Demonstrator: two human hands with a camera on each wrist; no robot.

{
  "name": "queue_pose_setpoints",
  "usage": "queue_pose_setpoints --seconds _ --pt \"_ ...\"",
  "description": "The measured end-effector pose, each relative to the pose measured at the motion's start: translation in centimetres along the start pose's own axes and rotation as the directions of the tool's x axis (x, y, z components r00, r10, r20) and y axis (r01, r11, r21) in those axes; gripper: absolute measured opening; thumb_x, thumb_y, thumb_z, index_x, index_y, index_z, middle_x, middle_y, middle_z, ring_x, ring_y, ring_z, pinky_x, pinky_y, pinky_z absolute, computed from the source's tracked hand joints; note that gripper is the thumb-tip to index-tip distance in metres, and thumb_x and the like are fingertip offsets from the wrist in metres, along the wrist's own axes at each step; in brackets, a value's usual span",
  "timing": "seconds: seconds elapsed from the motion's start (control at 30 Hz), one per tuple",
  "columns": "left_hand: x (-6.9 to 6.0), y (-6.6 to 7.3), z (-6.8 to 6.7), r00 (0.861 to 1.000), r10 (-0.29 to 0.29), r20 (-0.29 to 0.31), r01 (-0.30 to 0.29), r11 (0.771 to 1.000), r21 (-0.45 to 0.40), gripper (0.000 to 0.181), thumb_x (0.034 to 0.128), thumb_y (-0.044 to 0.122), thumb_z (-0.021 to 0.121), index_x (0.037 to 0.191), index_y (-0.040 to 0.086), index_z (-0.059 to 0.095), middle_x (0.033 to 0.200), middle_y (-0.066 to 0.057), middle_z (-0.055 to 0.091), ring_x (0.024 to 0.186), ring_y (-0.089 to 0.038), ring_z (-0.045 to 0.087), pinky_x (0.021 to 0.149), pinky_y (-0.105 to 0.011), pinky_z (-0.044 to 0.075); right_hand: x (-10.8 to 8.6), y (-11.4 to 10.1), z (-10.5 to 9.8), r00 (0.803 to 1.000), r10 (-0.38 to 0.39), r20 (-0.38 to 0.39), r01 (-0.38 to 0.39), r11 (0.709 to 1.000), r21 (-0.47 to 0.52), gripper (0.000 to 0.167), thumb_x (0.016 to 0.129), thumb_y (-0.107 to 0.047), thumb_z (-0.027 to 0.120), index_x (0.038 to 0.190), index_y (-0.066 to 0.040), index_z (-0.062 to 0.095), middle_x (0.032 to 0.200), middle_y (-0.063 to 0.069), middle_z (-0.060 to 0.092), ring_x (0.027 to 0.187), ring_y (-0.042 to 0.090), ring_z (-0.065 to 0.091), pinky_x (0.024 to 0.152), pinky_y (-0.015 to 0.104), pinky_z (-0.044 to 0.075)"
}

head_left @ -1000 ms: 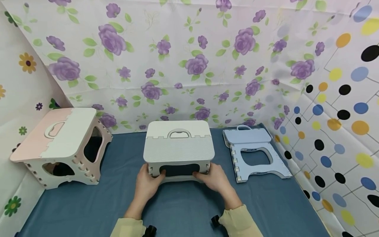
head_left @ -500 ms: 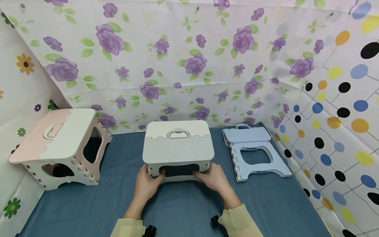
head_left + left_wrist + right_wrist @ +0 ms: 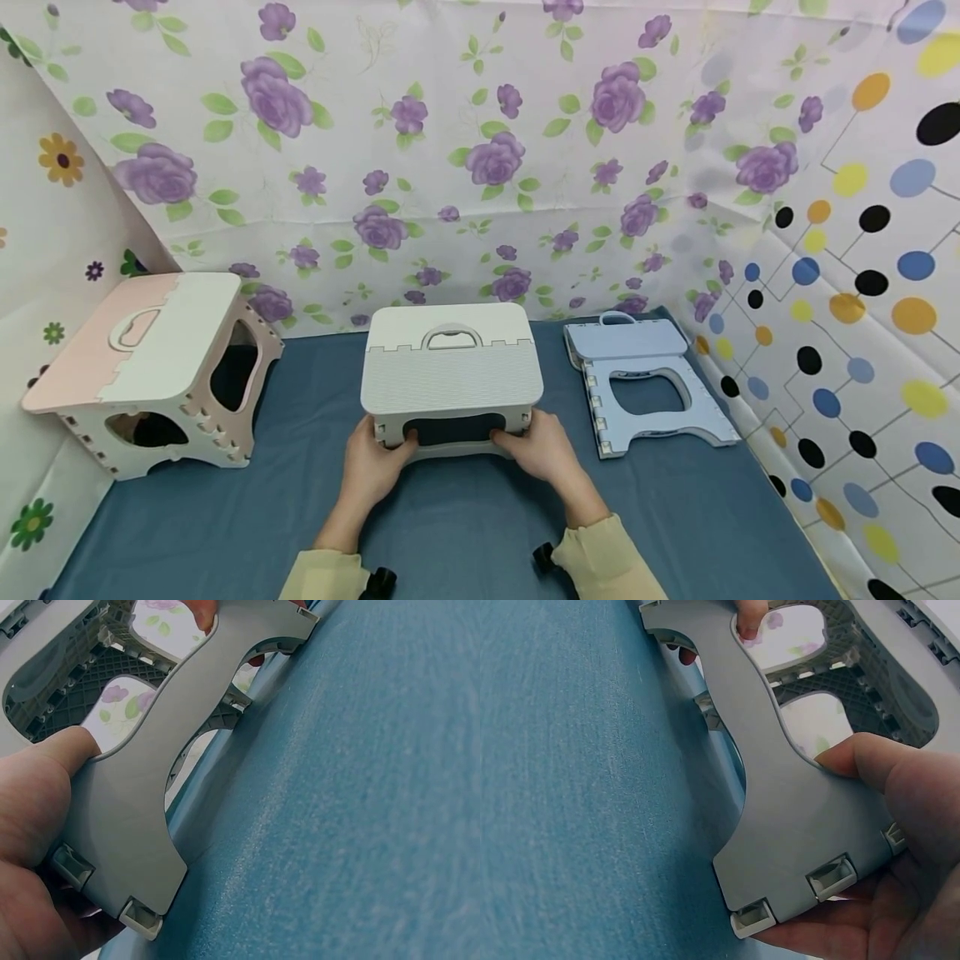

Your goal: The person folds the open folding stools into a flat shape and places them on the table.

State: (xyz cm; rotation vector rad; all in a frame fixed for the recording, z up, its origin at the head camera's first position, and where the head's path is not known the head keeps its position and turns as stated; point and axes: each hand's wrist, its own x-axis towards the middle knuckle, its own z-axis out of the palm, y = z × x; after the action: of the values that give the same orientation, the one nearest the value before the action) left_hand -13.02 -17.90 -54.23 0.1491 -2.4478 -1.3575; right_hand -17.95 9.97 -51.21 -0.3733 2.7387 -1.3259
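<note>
A grey-white folding stool [image 3: 452,375] stands unfolded at the middle of the blue cloth, its handle on top. My left hand [image 3: 372,468] grips the stool's front left corner, the thumb hooked over the edge of the front opening. On the other side my right hand [image 3: 546,452] grips the front right corner in the same way. In the left wrist view the left thumb [image 3: 71,746] lies on the opening's rim, with fingers partly hidden behind the leg panel. The right wrist view shows the right thumb [image 3: 855,755] on the rim and fingers curled under the corner.
A pink and white folding stool [image 3: 172,358] stands unfolded at the left. To the right a blue folding stool [image 3: 645,392] lies folded flat. Floral sheeting [image 3: 450,183] rises behind the blue cloth [image 3: 465,542], and dotted sheeting [image 3: 862,350] borders the right side.
</note>
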Motion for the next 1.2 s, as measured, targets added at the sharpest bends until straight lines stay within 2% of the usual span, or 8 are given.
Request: queue_pose_setpoints --seconds 0.4,0.67,0.9,1.2 --pt "-0.09 -0.15 -0.01 1.000 0.011 -0.001 -0.011 1.000 -0.011 0.049 0.0892 0.008 0.085 0.132 -0.001 0.063 0.120 -0.022 0.071 0.104 -0.037 0.072 0.084 -0.054 0.058 0.04 0.16 0.22 1.000 -0.007 -0.015 0.007 1.000 -0.027 0.050 0.093 -0.030 0.085 0.132 -0.003 0.071 0.109 0.016 0.078 0.081 0.018 0.069 0.075 0.048 0.058" --pt "-0.02 -0.26 -0.02 1.000 0.028 0.002 -0.028 1.000 -0.008 0.049 0.0887 0.007 0.085 0.132 -0.001 0.064 0.119 -0.022 0.072 0.104 -0.037 0.072 0.083 -0.055 0.058 0.00 0.10 0.22 1.000 -0.011 -0.019 0.011 1.000 -0.008 0.051 0.092 -0.028 0.086 0.133 -0.003 0.069 0.109 0.015 0.077 0.078 0.017 0.067 0.076 0.048 0.057" --pt "-0.08 -0.31 0.03 0.999 0.041 -0.007 -0.041 0.999 0.003 0.048 0.0881 0.006 0.085 0.131 -0.001 0.064 0.118 -0.022 0.072 0.104 -0.037 0.073 0.083 -0.055 0.059 0.06 0.18 0.23 1.000 -0.012 -0.020 0.012 1.000 -0.008 0.048 0.092 -0.027 0.086 0.131 -0.004 0.070 0.100 0.010 0.077 0.073 0.015 0.065 0.072 0.045 0.056" --pt "-0.11 -0.33 0.04 0.999 0.036 -0.002 -0.036 0.999 -0.004 0.049 0.0881 0.006 0.085 0.132 -0.001 0.063 0.119 -0.022 0.071 0.105 -0.038 0.072 0.084 -0.056 0.059 0.05 0.04 -0.07 1.000 0.003 0.004 -0.003 1.000 -0.023 0.051 0.092 -0.031 0.085 0.133 -0.005 0.069 0.108 0.013 0.078 0.079 0.017 0.068 0.075 0.046 0.057"
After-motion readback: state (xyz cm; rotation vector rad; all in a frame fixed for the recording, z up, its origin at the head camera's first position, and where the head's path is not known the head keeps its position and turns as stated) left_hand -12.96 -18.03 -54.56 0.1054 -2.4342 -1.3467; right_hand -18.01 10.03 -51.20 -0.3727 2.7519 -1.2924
